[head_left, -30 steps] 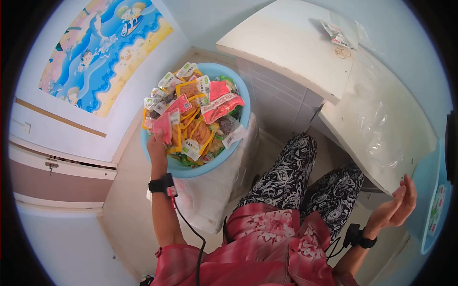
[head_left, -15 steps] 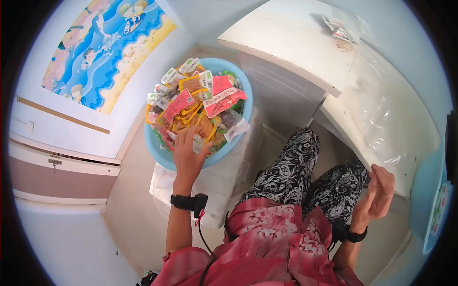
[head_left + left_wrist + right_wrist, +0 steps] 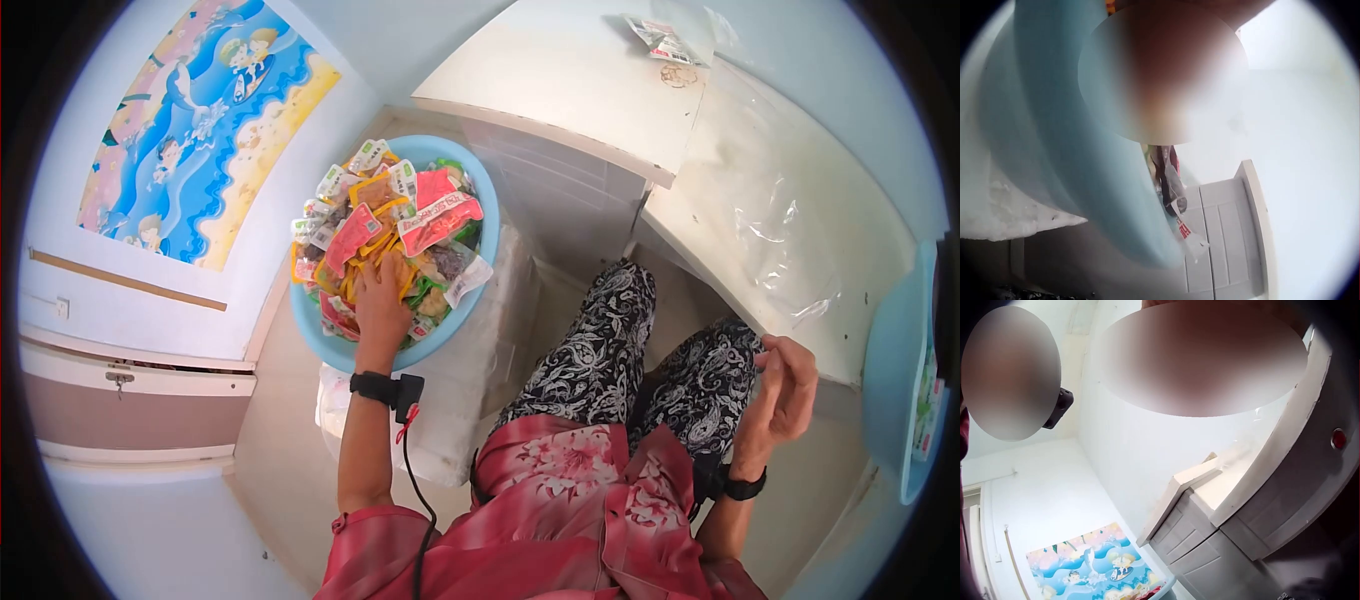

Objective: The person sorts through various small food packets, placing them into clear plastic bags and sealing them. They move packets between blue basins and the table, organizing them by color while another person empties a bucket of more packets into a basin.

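A light blue basin in the head view is heaped with sealed snack packets in yellow, pink, white and green wrappers. Over its near side reaches my left hand, its fingertips among the yellow packets. A pink packet lies just beyond those fingers. Farther right on the pile is a red and white packet. In the left wrist view the basin's wall fills the left, and a blur hides the hand. My right hand is raised beside the counter's edge, fingers loosely bent, holding nothing.
The basin stands on a plastic-wrapped white block. A white counter with clear plastic film and a small packet curves along the right. A second blue basin is at the far right.
My left hand left a pink packet at the basin's left side, moved right, then reached into the yellow packets. My right hand shifted left and stays raised. The head view has turned slightly.
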`<state>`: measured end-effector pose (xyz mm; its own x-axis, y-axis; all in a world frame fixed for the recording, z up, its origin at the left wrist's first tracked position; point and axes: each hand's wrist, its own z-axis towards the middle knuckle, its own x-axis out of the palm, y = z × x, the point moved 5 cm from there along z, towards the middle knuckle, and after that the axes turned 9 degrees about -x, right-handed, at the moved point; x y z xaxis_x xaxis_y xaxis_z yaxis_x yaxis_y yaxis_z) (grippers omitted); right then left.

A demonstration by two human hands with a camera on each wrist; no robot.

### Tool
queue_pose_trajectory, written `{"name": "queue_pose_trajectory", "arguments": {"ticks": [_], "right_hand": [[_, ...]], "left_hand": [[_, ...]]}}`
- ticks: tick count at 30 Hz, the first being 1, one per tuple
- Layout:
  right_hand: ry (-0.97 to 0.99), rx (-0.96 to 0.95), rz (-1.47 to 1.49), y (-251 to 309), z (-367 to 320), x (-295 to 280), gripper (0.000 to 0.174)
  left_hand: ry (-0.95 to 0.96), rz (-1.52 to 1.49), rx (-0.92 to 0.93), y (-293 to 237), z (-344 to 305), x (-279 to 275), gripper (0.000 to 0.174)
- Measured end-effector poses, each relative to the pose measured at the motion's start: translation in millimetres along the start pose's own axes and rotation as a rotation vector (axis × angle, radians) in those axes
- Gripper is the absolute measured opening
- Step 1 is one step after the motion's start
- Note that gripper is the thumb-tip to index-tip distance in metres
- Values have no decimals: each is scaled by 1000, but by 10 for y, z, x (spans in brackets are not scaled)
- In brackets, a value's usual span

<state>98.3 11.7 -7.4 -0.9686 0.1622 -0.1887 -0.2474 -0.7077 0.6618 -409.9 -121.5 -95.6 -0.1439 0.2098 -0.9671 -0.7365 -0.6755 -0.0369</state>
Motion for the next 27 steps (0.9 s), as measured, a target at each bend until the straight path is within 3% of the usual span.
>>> {"name": "queue_pose_trajectory", "arguments": {"ticks": [5,8,11,15,17,22,27], "right_hand": [[11,-29,17,36,44,52,19],[30,-16,30,-13,40,53,19],[52,11,44,-52,0,89,20],[77,22,53,-59,3,166,20],[81,8,56,-51,24,178,20],[64,65,85,-20,74,152,20],[-7,-227,-362,-25,392,-29,25]], "left_hand": [[72,-70,-98,95,83,-124,72],[-116,-161,4,317,112,-262,69],[82,-603,-317,409,64,-548,57],[126,-1222,-500,885,27,-442,38],[131,-1427,-573,921,-24,-482,41],[227,-1652,-606,475,-109,-827,49],[562,-1643,-414,-703,-232,-1125,49]]}}
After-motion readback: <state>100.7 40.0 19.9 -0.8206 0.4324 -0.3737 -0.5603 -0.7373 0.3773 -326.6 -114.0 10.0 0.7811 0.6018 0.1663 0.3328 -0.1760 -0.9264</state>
